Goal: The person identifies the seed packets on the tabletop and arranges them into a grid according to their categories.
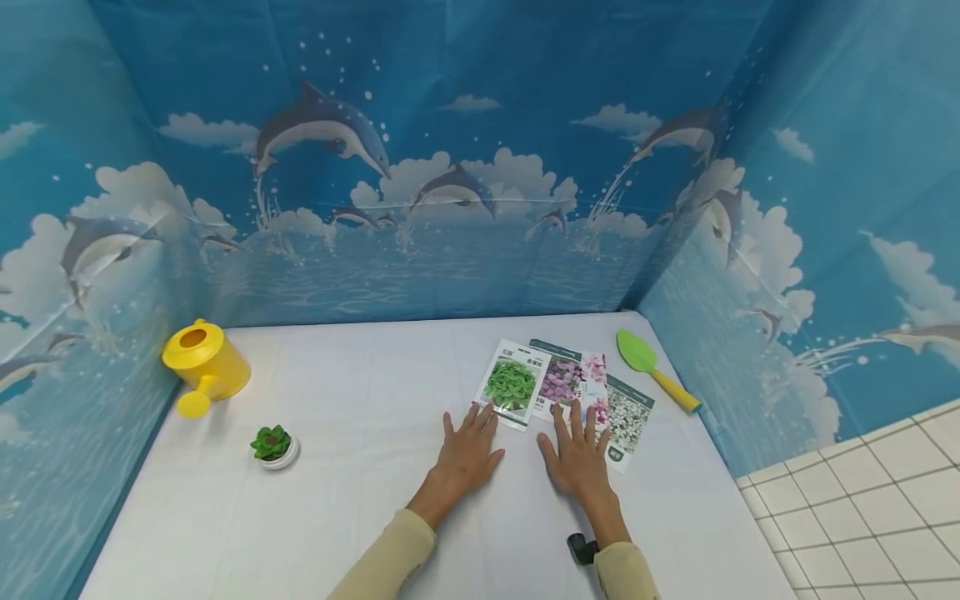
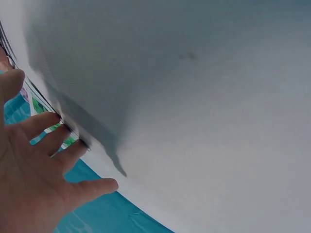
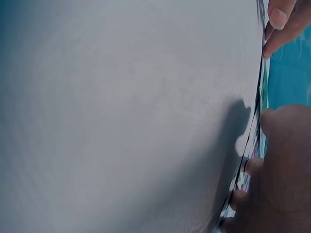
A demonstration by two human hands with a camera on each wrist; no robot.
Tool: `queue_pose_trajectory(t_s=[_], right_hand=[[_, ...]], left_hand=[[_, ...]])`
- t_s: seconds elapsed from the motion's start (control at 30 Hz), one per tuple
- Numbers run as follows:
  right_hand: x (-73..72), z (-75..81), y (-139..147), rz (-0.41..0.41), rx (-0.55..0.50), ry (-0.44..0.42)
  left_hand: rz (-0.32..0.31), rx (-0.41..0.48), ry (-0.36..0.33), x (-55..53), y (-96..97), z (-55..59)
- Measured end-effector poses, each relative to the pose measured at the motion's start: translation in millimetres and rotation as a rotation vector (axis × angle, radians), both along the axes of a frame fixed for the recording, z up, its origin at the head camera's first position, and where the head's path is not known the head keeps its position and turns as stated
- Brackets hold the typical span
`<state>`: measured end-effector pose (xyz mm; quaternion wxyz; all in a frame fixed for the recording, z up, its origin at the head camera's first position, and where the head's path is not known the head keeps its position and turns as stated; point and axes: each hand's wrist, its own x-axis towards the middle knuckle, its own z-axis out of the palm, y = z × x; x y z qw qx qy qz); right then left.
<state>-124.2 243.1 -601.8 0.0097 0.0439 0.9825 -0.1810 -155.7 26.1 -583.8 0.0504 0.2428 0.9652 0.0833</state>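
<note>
Several seed packets lie overlapping on the white tabletop in the head view. The leftmost packet [image 1: 513, 383] pictures green leaves; beside it are a purple-flower packet [image 1: 558, 381], a pink-flower packet [image 1: 595, 371] and a white-flower packet [image 1: 628, 415]. At the lower left edge of the green-leaf one, my left hand [image 1: 467, 454] rests with its fingers spread and its fingertips touching. My right hand [image 1: 581, 462] lies palm down, fingers extended over the lower ends of the purple and pink packets. Spread fingers of the left hand [image 2: 39, 170] also show in the left wrist view.
A yellow watering can [image 1: 213, 362] stands at the table's far left corner. Nearer is a small potted succulent [image 1: 276, 447]. A green trowel with a yellow handle [image 1: 656, 371] lies along the right edge. Dolphin-print curtains [image 1: 450, 275] enclose the white table [image 1: 345, 508].
</note>
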Motion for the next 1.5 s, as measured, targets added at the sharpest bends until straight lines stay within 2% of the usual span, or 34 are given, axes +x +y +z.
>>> queue_pose_trajectory(t_s=[0.17, 0.47, 0.63, 0.83, 1.07, 1.23, 1.5], right_hand=[[-1.5, -5.4, 0.2, 0.004, -0.005, 0.002], [-0.2, -1.6, 0.8, 0.007, -0.008, 0.032], [-0.4, -1.3, 1.5, 0.005, 0.001, 0.004], [0.0, -1.6, 2.0, 0.006, -0.001, 0.008], [1.2, 0.1, 2.8, 0.01, -0.012, 0.011], [2.7, 2.3, 2.4, 0.019, -0.018, 0.023], [2.1, 3.8, 2.9, 0.032, -0.001, 0.011]], left_hand=[[0.007, -0.09, 0.049, 4.3, -4.4, 1.9], [0.017, -0.124, 0.12, 8.7, -8.8, -1.7], [0.037, -0.096, 0.126, 12.6, -13.9, -0.4], [0.039, -0.068, 0.11, 15.3, -20.0, -5.2], [0.021, -0.063, 0.142, 21.5, -27.2, -8.0], [0.043, -0.026, 0.144, 24.5, -32.1, -7.9], [0.06, -0.048, 0.185, 27.9, -38.0, -10.0]])
